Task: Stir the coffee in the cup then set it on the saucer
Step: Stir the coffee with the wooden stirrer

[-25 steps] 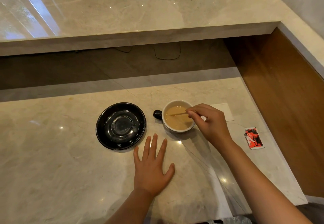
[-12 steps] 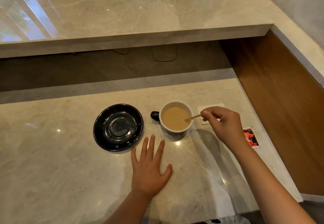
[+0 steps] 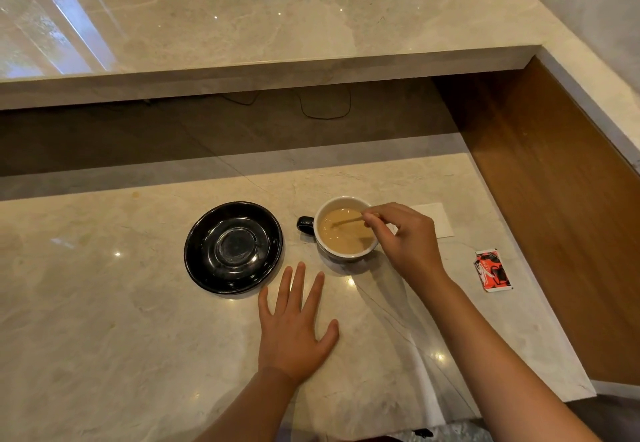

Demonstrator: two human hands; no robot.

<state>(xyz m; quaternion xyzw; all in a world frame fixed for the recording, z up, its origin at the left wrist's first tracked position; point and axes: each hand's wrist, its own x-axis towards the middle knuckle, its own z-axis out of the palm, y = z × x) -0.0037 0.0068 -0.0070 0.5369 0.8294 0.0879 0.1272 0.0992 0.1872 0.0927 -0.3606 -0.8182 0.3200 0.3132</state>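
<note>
A pale marble counter (image 3: 104,320) is set below a raised marble ledge (image 3: 277,26), with a wood panel (image 3: 554,216) at the right. An empty black saucer (image 3: 233,247) is placed just left of the cup (image 3: 346,232), which is filled with milky coffee (image 3: 343,234) and stands on the counter. The left hand (image 3: 294,324) is laid flat near the saucer, fingers spread, while a stick (image 3: 348,222) dipped in the coffee is pinched by the right hand (image 3: 405,241).

Pale marble counter (image 3: 104,320), glossy, light spots reflected. On it: black saucer (image 3: 233,247), empty, left of centre; just right of it, cup (image 3: 346,232) of milky coffee, handle toward saucer. Left hand (image 3: 294,331) lies flat, palm down, near both. White paper (image 3: 438,220) behind cup; red sachet (image 3: 492,270) far right.
</note>
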